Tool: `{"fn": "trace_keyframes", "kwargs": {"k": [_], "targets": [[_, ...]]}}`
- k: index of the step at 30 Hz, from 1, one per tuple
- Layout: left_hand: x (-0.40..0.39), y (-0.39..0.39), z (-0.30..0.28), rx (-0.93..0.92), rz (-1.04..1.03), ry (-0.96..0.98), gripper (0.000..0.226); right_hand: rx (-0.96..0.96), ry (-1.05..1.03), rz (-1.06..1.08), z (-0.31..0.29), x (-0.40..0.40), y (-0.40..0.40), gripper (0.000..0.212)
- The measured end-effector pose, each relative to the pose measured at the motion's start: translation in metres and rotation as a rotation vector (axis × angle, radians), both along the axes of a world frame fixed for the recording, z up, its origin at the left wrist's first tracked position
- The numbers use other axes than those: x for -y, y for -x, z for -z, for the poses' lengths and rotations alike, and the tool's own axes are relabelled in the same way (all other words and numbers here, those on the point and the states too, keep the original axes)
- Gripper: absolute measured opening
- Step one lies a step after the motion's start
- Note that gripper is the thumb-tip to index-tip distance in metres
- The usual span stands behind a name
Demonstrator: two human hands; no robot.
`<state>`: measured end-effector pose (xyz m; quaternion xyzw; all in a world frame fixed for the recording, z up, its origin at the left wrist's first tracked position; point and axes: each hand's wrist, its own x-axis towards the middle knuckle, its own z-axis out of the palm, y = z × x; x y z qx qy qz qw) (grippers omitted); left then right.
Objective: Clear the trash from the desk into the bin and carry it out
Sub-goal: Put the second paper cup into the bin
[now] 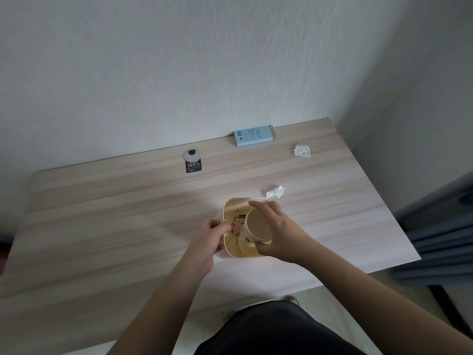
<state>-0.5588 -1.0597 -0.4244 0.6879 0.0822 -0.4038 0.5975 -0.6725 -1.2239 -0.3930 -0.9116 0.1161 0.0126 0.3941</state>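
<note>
The surface (102, 226) was a pale wood-grain top set against a white wall. Toward its rear left of centre sat a round grey cable cap (191, 155), with a black tag (193, 167) printed "100%" touching its near edge. The left hand (207, 237) was at the left rim of the bin (236, 253), its fingers curled together over that rim and gripping it. The bin, a small cream container with rounded corners, stood upright on the surface near the front edge, and a patterned wrapper (236, 224) lay inside it. The right hand (275, 230) was clamped on a paper cup (258, 226), thumb at the near side and fingers spread over the far side, holding the cup tilted inside the bin's opening with its mouth facing the camera. Just beyond the bin's far right corner lay a crumpled white tissue (275, 192). A light blue box (254, 135) lay flat at the rear edge by the wall. A second crumpled tissue (302, 150) lay near the box, to its right, well apart from the bin.
</note>
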Motion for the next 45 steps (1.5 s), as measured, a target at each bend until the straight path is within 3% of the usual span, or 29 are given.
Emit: {"fn": "trace_keyframes", "kwargs": {"k": [4,9,13,17,27,33,39,41,45], "targets": [[-0.001,-0.002,-0.002,0.000,0.019,0.015,0.031,-0.091,0.204,-0.064,-0.001,-0.007,-0.003,0.074],[-0.002,-0.006,-0.001,0.006,0.061,0.018,0.031,-0.187,0.416,-0.041,0.005,-0.013,-0.006,0.077],[-0.003,-0.009,0.001,0.014,0.075,0.030,0.021,-0.195,0.414,-0.029,0.006,-0.015,-0.008,0.081],[-0.005,-0.013,0.001,0.012,0.104,0.032,0.025,-0.195,0.392,-0.026,0.006,-0.017,-0.006,0.082],[-0.005,-0.029,0.011,0.007,0.127,0.023,0.019,0.025,0.206,0.356,-0.004,0.008,0.021,0.040],[-0.002,-0.035,0.008,0.029,0.078,0.067,0.015,-0.090,0.195,0.471,0.024,0.043,0.044,0.037],[0.007,-0.033,-0.001,0.041,0.048,0.079,0.040,-0.480,0.375,0.189,0.085,0.062,0.046,0.053],[0.014,-0.028,0.002,0.041,-0.007,0.066,0.031,-0.555,0.491,0.044,0.107,0.063,0.048,0.058],[0.030,-0.013,0.012,0.028,-0.112,0.019,0.015,-0.519,0.503,-0.113,0.137,0.071,0.054,0.051]]}}
